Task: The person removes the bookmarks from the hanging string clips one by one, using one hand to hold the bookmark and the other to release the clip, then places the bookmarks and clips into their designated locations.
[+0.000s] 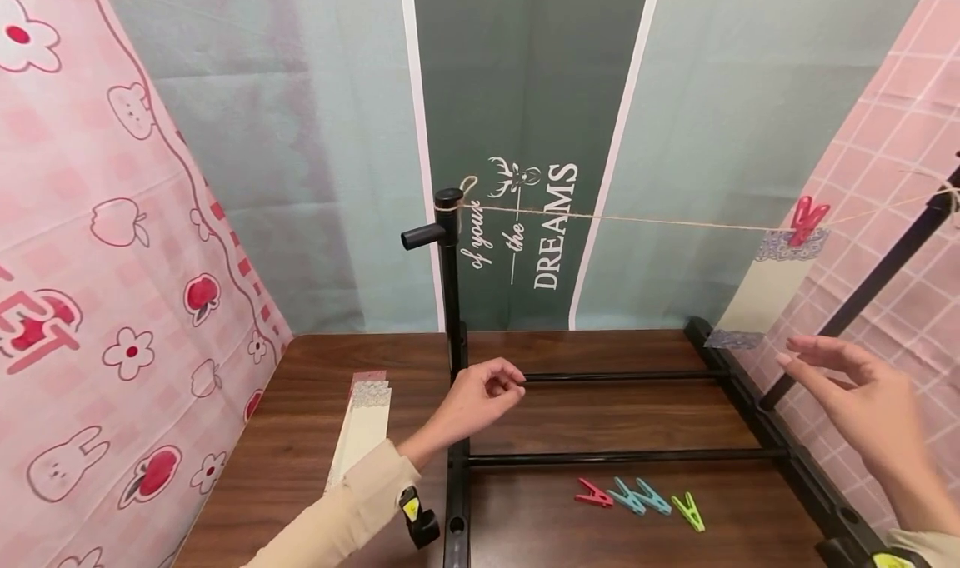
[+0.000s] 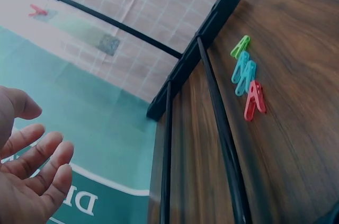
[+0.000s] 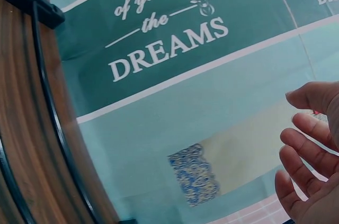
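Note:
My left hand (image 1: pixel 480 397) hovers beside the left post of a black frame, its fingers loosely bent around nothing. The right hand (image 1: pixel 862 393) is raised near the frame's right post, thumb and fingers apart with nothing between them. Just above and left of it hangs a cream strip (image 1: pixel 776 289) with blue patterned ends. A red clothespin (image 1: pixel 807 221) clips this strip to a twine line (image 1: pixel 637 220) strung between the posts. On the table lie another red clothespin (image 1: pixel 594 493), two blue clothespins (image 1: pixel 652 497) and a green clothespin (image 1: pixel 688 511).
A stack of cream strips (image 1: pixel 362 435) lies on the brown table (image 1: pixel 300 410), left of the black post (image 1: pixel 452 301). Two black crossbars (image 1: pixel 622 457) span the frame low down. Pink printed cloths hang at both sides, with a green curtain (image 1: pixel 525 93) behind.

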